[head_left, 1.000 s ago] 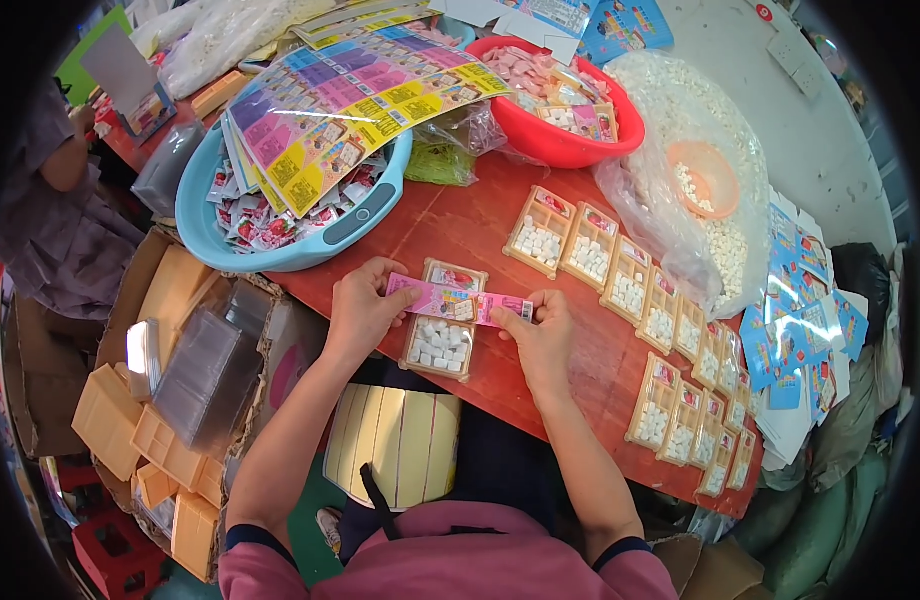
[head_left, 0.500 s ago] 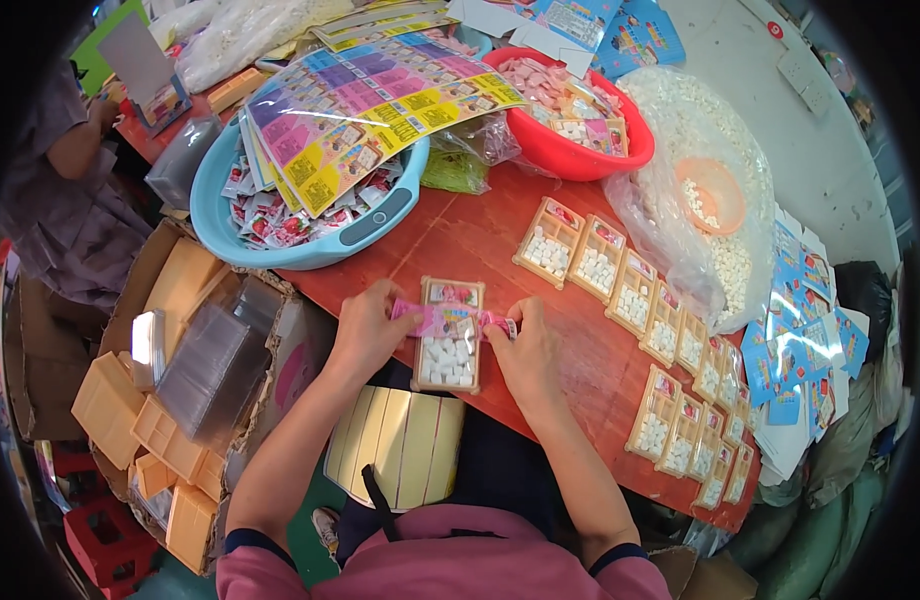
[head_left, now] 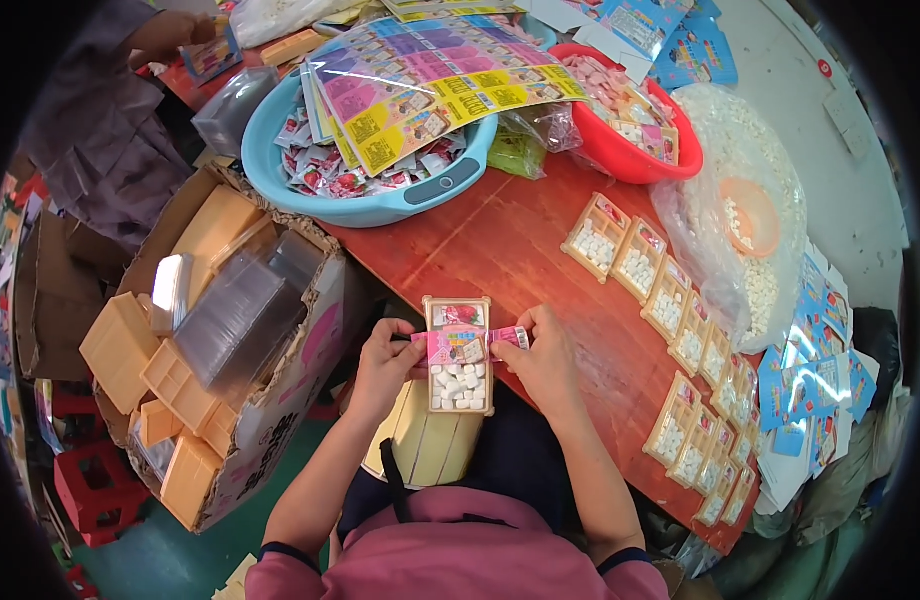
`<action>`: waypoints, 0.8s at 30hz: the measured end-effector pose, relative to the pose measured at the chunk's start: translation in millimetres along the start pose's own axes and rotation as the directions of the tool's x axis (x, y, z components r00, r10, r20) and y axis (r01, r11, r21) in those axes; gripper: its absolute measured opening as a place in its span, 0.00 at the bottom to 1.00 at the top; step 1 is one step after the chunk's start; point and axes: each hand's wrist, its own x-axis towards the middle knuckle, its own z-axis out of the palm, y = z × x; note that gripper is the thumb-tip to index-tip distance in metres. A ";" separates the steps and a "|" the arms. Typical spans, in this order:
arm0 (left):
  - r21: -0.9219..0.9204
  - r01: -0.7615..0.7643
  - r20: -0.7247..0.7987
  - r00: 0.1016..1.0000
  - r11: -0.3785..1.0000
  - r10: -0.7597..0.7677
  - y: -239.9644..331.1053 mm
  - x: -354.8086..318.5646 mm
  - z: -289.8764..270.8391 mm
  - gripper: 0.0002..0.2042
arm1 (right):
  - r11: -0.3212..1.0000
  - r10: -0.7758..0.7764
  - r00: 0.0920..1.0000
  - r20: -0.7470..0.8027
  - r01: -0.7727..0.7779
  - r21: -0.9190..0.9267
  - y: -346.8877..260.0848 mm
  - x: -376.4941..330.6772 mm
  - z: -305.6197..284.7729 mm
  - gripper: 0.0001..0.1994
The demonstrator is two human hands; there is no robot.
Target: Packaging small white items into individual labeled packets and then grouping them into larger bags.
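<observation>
A small tan tray (head_left: pixel 460 388) with white marshmallow-like pieces and a red-printed sachet under a clear cover is between my hands, at the table's near edge. Across its middle lies a pink printed sticker label (head_left: pixel 456 348), its ends sticking out on both sides. My left hand (head_left: pixel 380 368) pinches the label's left end beside the tray. With thumb and finger, my right hand (head_left: pixel 542 362) grips the label's right end. Whether the tray rests on the table edge or on my lap is hard to tell.
Filled trays (head_left: pixel 670 300) stand in rows along the right of the red table (head_left: pixel 520 235). Behind are a blue basin (head_left: pixel 380 208) of sachets under printed sheets, a red basin (head_left: pixel 680 165) and a bag of white pieces (head_left: pixel 720 130). A carton (head_left: pixel 280 410) holds empty trays at left.
My hands have brought the tray slightly nearer to me. The pink label, angled at its ends before, now stretches straighter across the tray. The whole view has shifted.
</observation>
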 end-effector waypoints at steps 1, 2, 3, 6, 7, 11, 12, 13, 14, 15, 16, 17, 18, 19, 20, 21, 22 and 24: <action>-0.019 -0.005 0.006 1.000 1.000 0.005 -1.2 0.4 0.9 0.09 | 1.000 -0.002 1.000 0.001 0.002 -0.004 1.0 -0.6 0.6 0.14; -0.057 -0.005 0.002 1.000 0.998 0.005 -3.6 0.1 0.6 0.08 | 1.000 0.001 1.000 0.004 -0.001 0.005 1.4 -0.6 2.1 0.14; -0.060 -0.007 0.003 1.000 0.998 0.007 -5.4 -0.8 0.9 0.08 | 1.000 0.004 1.000 0.006 -0.004 0.014 1.1 -0.8 2.8 0.14; -0.197 0.051 0.041 0.998 0.979 -0.044 -11.4 -4.1 -0.9 0.03 | 0.999 0.029 0.999 0.018 -0.029 0.018 -1.9 -2.2 2.3 0.14; -0.198 0.049 0.041 0.998 0.979 -0.042 -13.0 -4.3 0.9 0.03 | 1.000 0.027 0.999 0.017 -0.027 0.016 -1.7 -1.4 1.6 0.14; -0.268 0.057 -0.005 0.998 0.962 -0.060 -7.0 -12.0 10.0 0.06 | 1.000 0.017 1.000 -0.008 -0.017 0.015 0.8 -3.2 2.2 0.14; -0.280 0.059 -0.007 0.998 0.958 -0.063 -6.2 -12.8 10.9 0.08 | 1.000 -0.004 1.000 -0.021 0.004 0.021 0.9 -3.0 2.9 0.14; -0.255 0.008 0.040 0.999 0.967 0.002 -13.6 -11.1 4.2 0.10 | 1.000 0.001 1.000 -0.023 0.000 0.019 0.5 -3.5 2.9 0.14; -0.254 0.013 0.048 0.999 0.967 -0.001 -12.2 -11.9 6.6 0.10 | 1.000 0.004 1.000 -0.020 -0.004 0.015 -0.3 -3.2 2.4 0.14; -0.281 0.008 0.021 1.000 0.960 -0.002 -8.9 -13.9 9.4 0.11 | 1.000 0.008 1.000 -0.016 -0.008 0.011 -1.3 -3.3 1.8 0.15; -0.308 0.001 -0.007 1.000 0.951 -0.004 -5.4 -15.9 12.2 0.13 | 1.000 0.013 1.000 -0.023 -0.013 0.008 -2.8 -3.9 1.2 0.15; -0.308 0.006 0.002 1.000 0.951 -0.005 -2.6 -17.3 14.9 0.13 | 1.000 -0.005 0.999 -0.034 0.004 -0.020 -4.9 -4.5 0.6 0.15; -0.201 0.002 -0.005 1.000 0.980 -0.003 0.0 -18.8 17.5 0.12 | 0.999 -0.023 0.999 -0.044 0.020 -0.050 -6.5 -5.0 0.0 0.16; -0.093 -0.003 -0.011 1.000 0.996 0.002 2.7 -20.2 19.9 0.12 | 0.999 0.034 0.999 -0.023 -0.034 -0.022 -7.0 -5.3 -0.5 0.16; 0.018 -0.010 -0.020 1.000 1.000 0.011 6.0 -21.9 21.8 0.12 | 0.999 0.034 0.999 -0.027 -0.035 -0.022 -6.4 -5.5 0.2 0.16; 0.046 -0.014 -0.008 1.000 0.999 0.014 9.5 -23.4 23.4 0.12 | 1.000 0.021 0.999 -0.029 -0.021 -0.014 -4.5 -5.8 1.5 0.16; 0.047 -0.015 -0.005 1.000 0.999 0.015 8.7 -22.3 23.2 0.12 | 1.000 0.008 0.999 -0.032 -0.008 -0.006 -2.4 -6.0 2.4 0.16; -0.126 0.072 -0.002 0.997 0.990 -0.072 5.7 -19.6 20.6 0.12 | 1.000 0.020 0.999 -0.025 -0.020 0.017 0.9 -6.2 2.4 0.15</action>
